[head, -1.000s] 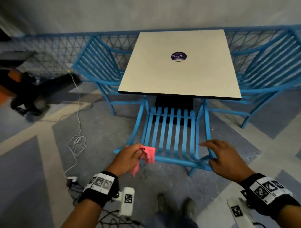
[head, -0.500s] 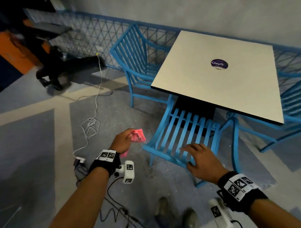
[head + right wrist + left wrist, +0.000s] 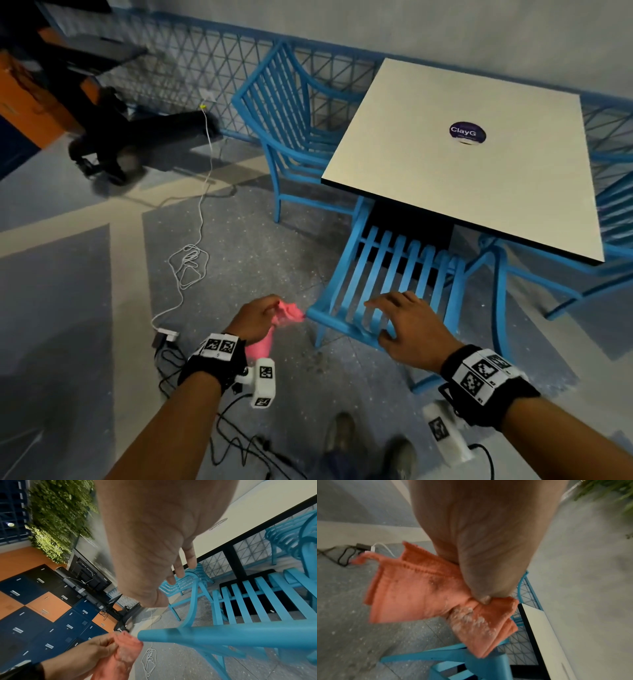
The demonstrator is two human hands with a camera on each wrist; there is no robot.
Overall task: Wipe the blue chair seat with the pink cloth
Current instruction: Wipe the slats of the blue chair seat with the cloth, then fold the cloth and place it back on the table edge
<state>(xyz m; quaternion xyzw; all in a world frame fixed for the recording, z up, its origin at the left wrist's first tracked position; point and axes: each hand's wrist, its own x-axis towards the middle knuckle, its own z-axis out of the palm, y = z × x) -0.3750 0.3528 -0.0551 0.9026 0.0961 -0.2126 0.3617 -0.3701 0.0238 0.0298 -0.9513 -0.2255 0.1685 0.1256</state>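
Head: left hand (image 3: 255, 320) has come off the seat (image 3: 387, 274) with the cloth (image 3: 289, 312). A second ago the cloth was on the seat's front-left corner; now it is bunched in the fingers, in the air just off that corner, tail hanging under the wrist. Right hand (image 3: 407, 327) has slid from the seat's right corner to mid front edge, fingers spread over the slats, thumb under the front rail. Camera has swung left; chair looks unmoved, part tucked under the bench (image 3: 479, 150). My read: stroke finished or cloth being re-gripped, right hand bracing the chair. Wipe likely not complete.

Left wrist: shows what head can't, namely whitish grit and a dark smudge on the cloth (image 3: 423, 592), so it has picked up dirt. Thumb and fingers pinch it at a fold; lower corner is touching or just over the chair's front corner, can't tell which.

Right wrist: palm (image 3: 154, 540) open, fingers straight, above the slats (image 3: 254, 601); contact not visible here. Front rail blurred. Left hand (image 3: 96, 651) and cloth (image 3: 126, 649) sit at the rail's end. Seat looks clean, though blur limits that.
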